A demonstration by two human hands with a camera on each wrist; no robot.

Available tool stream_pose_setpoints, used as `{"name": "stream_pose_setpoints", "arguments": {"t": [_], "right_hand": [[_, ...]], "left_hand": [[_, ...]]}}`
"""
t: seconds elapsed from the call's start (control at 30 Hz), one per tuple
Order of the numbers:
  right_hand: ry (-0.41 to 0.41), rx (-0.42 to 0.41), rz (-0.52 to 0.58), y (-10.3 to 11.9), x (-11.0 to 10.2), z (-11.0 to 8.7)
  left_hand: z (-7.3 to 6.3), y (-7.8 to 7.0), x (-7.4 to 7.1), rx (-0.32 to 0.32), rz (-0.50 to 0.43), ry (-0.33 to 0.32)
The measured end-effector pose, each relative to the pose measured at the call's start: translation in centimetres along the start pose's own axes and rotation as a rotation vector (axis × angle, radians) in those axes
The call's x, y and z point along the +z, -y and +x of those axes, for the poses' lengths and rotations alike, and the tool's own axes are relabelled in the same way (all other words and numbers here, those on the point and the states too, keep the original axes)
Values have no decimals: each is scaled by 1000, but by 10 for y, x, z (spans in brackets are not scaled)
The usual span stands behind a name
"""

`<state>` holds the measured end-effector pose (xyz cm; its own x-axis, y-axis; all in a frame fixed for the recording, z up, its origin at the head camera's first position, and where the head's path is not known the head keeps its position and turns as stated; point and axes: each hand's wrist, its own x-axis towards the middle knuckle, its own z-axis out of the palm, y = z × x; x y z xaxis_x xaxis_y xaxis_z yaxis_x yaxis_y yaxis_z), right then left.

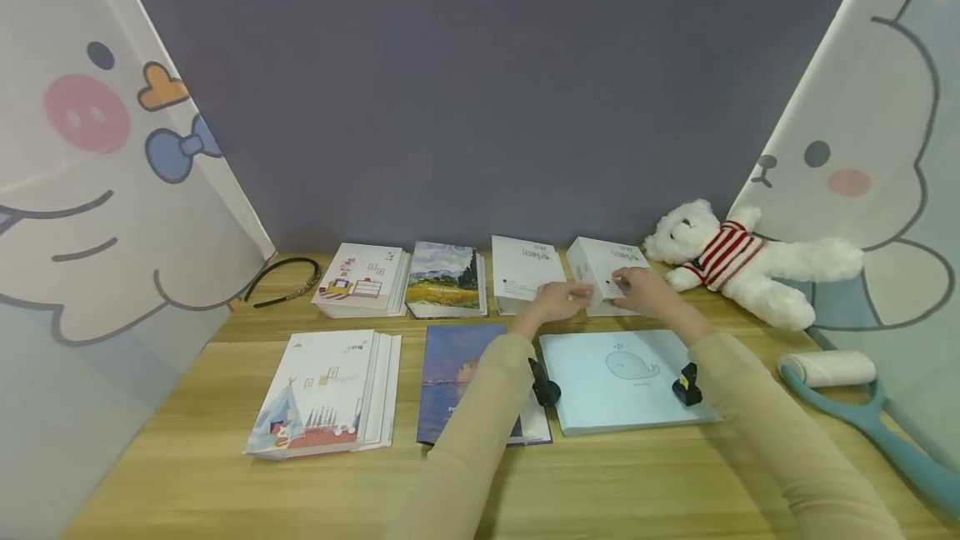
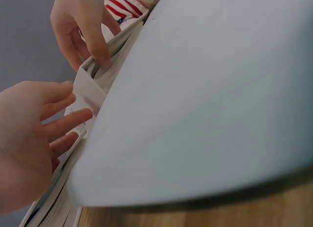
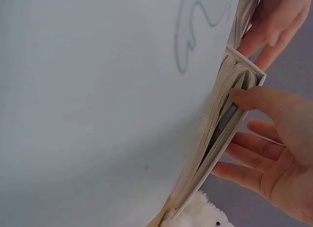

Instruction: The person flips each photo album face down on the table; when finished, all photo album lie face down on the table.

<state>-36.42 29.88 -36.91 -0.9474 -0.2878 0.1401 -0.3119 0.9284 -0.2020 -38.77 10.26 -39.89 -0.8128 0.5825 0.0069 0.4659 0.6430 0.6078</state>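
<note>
A thick white book lies in the back row at the right, its cover slightly raised. My right hand holds it at the near edge; in the right wrist view the thumb lies on the page edges and the other fingers sit behind the cover. Beside the spine is my left hand, its loosely extended fingers close to the book's corner. Another white book lies just left of it. Under my wrists lies a pale blue whale-cover book.
Left in the back row are a painting-cover book and an illustrated book, beside a black headband. Nearer are a tent-cover book and a dark blue book. A plush bear and a lint roller lie right.
</note>
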Motion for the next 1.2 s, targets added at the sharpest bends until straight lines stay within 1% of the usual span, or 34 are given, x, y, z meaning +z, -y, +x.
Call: {"name": "stream_pose_setpoints", "arguments": {"t": [0.1,0.17,0.3,0.43,0.5,0.6,0.73,0.83,0.97,1.1,1.2], "right_hand": [[-1,1,26,-2,-2,1],[-12,0,55,-2,-3,1],[-58,-5,135,-4,-8,-5],[-140,-25,207,-5,-10,-8],[-188,-37,235,-6,-10,-9],[-231,-47,273,-8,-10,-10],[-238,-44,326,-8,-8,-12],[-238,-31,357,-6,-7,-14],[-236,16,391,-4,-8,-13],[-213,62,452,-4,-9,-11],[-201,67,506,-4,-10,-11]], "left_hand": [[-3,-1,-2,-15,-108,-36],[-4,-1,-1,-11,-151,-62],[-1,0,3,-15,-206,-107],[-1,-2,2,-13,-223,-127],[-1,-3,0,7,-222,-131],[-1,-5,-1,39,-274,-141],[-1,-4,3,55,-374,-170],[-1,-4,4,54,-433,-212],[1,-7,3,59,-490,-281],[3,-9,3,70,-511,-352],[3,-12,4,87,-513,-402]]}}
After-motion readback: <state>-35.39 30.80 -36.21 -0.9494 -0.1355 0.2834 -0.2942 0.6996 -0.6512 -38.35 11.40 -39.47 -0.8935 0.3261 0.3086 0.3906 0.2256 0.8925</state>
